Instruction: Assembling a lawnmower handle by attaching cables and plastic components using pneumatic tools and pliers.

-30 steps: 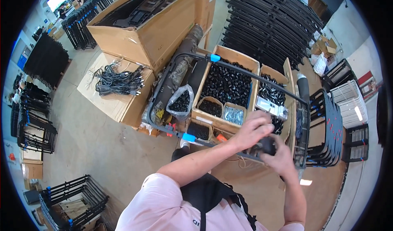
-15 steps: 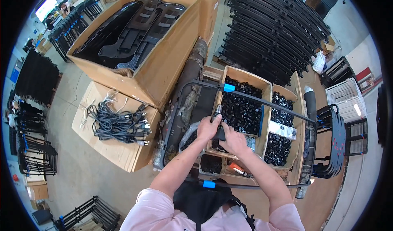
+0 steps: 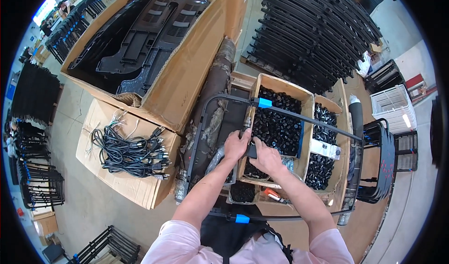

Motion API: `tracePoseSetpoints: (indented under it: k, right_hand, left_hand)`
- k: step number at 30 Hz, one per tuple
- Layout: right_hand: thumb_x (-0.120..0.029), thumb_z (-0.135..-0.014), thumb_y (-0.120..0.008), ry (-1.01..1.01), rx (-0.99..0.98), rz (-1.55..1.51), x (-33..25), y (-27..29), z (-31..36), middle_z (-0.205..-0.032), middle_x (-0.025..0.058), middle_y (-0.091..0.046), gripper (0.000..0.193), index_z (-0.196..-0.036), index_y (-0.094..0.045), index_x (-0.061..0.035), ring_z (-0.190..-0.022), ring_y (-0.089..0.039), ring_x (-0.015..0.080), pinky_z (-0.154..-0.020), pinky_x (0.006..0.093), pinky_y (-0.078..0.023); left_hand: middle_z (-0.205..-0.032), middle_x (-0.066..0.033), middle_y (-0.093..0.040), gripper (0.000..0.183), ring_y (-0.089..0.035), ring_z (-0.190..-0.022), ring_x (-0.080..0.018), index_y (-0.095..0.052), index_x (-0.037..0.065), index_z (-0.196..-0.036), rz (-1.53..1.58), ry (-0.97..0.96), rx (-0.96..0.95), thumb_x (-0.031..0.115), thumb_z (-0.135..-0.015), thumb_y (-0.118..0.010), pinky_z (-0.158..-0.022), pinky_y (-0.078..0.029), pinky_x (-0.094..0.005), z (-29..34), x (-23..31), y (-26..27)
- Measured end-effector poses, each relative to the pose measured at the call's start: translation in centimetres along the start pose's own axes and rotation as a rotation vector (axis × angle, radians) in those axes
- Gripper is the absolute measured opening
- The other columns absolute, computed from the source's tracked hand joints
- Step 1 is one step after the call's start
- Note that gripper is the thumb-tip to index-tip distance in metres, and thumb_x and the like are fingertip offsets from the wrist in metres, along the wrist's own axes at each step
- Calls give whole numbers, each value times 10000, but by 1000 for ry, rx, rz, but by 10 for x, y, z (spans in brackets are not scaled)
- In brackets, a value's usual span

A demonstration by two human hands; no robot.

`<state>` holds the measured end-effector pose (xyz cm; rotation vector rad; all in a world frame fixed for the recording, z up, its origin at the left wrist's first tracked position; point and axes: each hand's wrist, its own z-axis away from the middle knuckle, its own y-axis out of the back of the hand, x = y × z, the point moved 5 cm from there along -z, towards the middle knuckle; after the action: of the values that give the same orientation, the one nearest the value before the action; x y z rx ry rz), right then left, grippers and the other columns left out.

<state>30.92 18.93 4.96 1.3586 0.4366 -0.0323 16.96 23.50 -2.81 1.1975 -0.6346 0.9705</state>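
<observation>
My left hand (image 3: 237, 144) and my right hand (image 3: 267, 158) are close together over the left end of the parts bins. Both have curled fingers around a dark hand tool (image 3: 251, 150) with a metal nose; its kind is mostly hidden by my hands. The metal nose points away from me, beside the left hand. Around my forearms lies a black metal frame (image 3: 308, 119) with rounded corners and blue patches. Its far bar crosses the bins, and its near bar passes under my arms.
A wooden bin (image 3: 310, 123) holds black caps; another at its right holds small dark parts. An orange-handled tool (image 3: 272, 194) lies nearer me. At left, black cables (image 3: 131, 151) rest on a carton (image 3: 100, 158), beside a big box (image 3: 187, 72) of black panels. Stacked black frames (image 3: 313, 34) stand behind.
The whole view has shifted slightly, with the big box now further left. My hands stay together on the dark tool, with little visible change in their grip.
</observation>
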Motion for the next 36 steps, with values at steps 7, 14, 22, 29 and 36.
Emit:
tracePoseSetpoints:
  k: [7,14,22,29,36]
  right_hand:
    - [-216,-747,-832,19,11,-11,9,3,2,-991,257,-730,807,-1406,-433,25,-873,-744,409,-748,478,-618]
    - [-219,-756,-826,46,14,-69,17,5,2,-980,263,-735,833,-1434,-407,20,-887,-741,422,-765,492,-612]
    - [-269,-771,-816,-27,-48,-201,32,-10,-3,-1020,307,-729,937,-1524,-335,10,-958,-724,458,-861,516,-586]
    - [-299,-787,-798,-55,-23,-243,39,-14,-7,-999,322,-729,990,-1578,-271,-22,-948,-720,474,-865,527,-577]
    - [-169,-777,-780,45,49,-146,29,-9,-7,-1218,230,-651,704,-1405,-489,-43,-1061,-691,434,-899,503,-582]
  left_hand:
    - [-1194,-291,-677,698,-644,-1149,-458,-670,-52,-1125,-44,31,-8,621,-1008,-526,-1005,-490,-529,-3,6,-9]
    - [-1221,-331,-666,729,-631,-1187,-477,-606,-54,-1179,-135,76,-54,646,-1013,-492,-1003,-488,-540,-3,21,-9]
    - [-1231,-312,-660,707,-660,-1136,-497,-560,-38,-1230,-307,113,-33,632,-1012,-515,-978,-527,-565,-1,36,-6]
    - [-1264,-305,-644,719,-658,-1154,-486,-555,-45,-1255,-318,119,-51,631,-1010,-524,-988,-527,-558,-6,44,-7]
    - [-1271,-314,-650,738,-648,-1181,-481,-559,-35,-1264,-286,134,-55,656,-1009,-498,-1015,-511,-551,-12,40,-8]
